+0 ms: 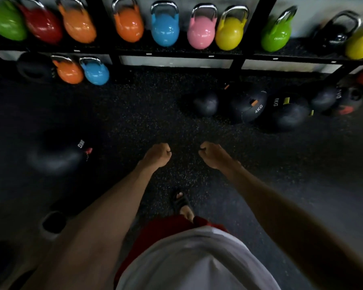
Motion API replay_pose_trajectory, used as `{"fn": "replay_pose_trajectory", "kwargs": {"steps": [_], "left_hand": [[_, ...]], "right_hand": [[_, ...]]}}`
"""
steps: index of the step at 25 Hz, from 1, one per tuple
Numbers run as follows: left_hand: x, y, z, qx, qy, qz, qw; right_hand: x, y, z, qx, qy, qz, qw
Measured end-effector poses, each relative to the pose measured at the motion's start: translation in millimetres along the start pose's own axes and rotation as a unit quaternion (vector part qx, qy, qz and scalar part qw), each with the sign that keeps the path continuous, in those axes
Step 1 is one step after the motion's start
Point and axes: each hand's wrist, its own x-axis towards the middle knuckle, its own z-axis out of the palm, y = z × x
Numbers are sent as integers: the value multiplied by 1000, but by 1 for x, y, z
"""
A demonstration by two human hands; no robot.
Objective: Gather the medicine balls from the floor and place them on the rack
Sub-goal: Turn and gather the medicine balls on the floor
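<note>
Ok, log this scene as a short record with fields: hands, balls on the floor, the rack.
hands: left hand and right hand both curled, holding nothing
lone ball: black medicine ball on the floor, to the person's left
cluster: several dark balls ahead right, including 4KG ball and 6KG ball
rack: shelf holds coloured kettlebells
progress: balls not yet picked up

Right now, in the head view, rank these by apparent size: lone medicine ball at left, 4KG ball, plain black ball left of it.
1. lone medicine ball, though it lies nearer the camera
2. 4KG ball
3. plain black ball
</note>
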Motion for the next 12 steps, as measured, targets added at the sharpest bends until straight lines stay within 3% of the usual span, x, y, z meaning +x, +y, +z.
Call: {"fn": "replay_pose_trajectory", "kwargs": {"steps": [12], "left_hand": [[-169, -191, 110, 9, -31, -40, 999]], "right_hand": [[-145, -65, 209, 13, -74, -5, 997]]}}
